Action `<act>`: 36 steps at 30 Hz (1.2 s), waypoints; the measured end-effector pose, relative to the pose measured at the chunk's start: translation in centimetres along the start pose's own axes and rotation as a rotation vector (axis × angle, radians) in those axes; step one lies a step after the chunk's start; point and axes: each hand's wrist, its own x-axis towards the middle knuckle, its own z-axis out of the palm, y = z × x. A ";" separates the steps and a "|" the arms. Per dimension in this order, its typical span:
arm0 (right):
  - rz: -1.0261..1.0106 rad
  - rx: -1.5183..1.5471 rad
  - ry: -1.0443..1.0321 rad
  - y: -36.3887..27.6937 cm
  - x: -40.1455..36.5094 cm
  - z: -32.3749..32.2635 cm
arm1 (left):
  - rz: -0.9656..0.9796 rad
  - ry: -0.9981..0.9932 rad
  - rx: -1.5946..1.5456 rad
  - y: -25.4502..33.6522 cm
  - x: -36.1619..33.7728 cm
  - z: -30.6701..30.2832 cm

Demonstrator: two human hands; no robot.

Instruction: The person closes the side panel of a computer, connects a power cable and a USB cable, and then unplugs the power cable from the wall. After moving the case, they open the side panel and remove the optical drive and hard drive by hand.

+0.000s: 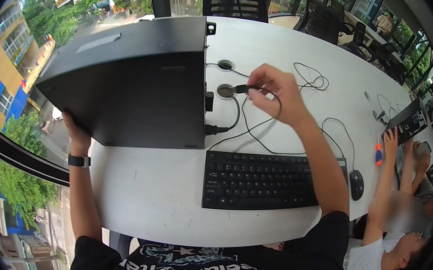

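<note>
A black computer case (137, 90) stands on the white table (147, 191), its rear edge facing right. My left hand (76, 128) is against the case's lower left edge, its fingers mostly hidden behind it. In my right hand (274, 91), raised to the right of the case, a black cable plug (241, 89) is pinched between thumb and fingers, pointing left toward the case. The plug is apart from the case. A thick black power cable (217, 130) reaches the case's rear. Below my right forearm lies a black keyboard (259, 181).
A black mouse (356, 185) lies right of the keyboard. Two round cable holes, one here (226, 65), and loose cables (314, 82) are beyond. At the right, people handle another computer case (408, 123) near an orange and blue screwdriver (378, 154). Windows border the left.
</note>
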 end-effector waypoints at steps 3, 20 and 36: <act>-0.009 0.316 0.034 3.3 -0.1 3.0 | 0.030 -0.047 0.007 0.2 0.0 0.0; 0.132 0.601 -0.120 5.1 -2.8 6.0 | 0.045 0.120 0.056 1.6 -0.6 1.0; 0.106 0.681 -0.020 3.8 -2.9 6.5 | 0.067 0.149 0.054 1.6 -0.6 1.3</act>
